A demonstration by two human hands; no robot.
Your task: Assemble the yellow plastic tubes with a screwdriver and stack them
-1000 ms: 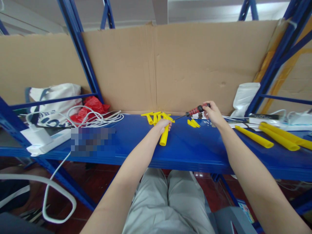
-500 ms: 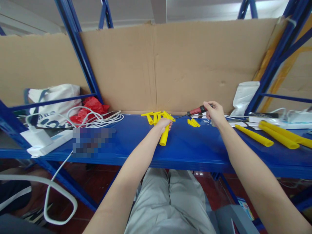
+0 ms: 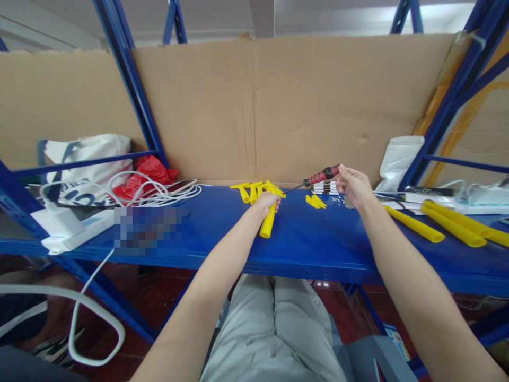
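Observation:
My left hand (image 3: 270,202) is wrapped round a yellow tube (image 3: 268,225), whose wide end points toward me on the blue shelf (image 3: 222,233). My right hand (image 3: 353,183) grips a red-and-black screwdriver (image 3: 321,175) at the back of its handle. The screwdriver's dark shaft slants down to the left, and its tip is close to my left fingers; whether it touches a screw cannot be seen. Behind my left hand lie several yellow T-shaped pieces (image 3: 245,194). Small yellow pointed pieces (image 3: 315,201) rest between my hands, with tiny white bits (image 3: 338,200) beside them.
Long yellow tubes (image 3: 453,225) lie on the right, near a white pouch (image 3: 400,162). On the left are a white power strip (image 3: 79,233), coiled white cables (image 3: 167,193), a red plastic bag (image 3: 149,175) and a cloth bag (image 3: 91,164). A cardboard panel (image 3: 310,106) stands behind.
My right fingers have shifted slightly at the end of the screwdriver handle, more spread than before. My left hand and the yellow tube have stayed in place.

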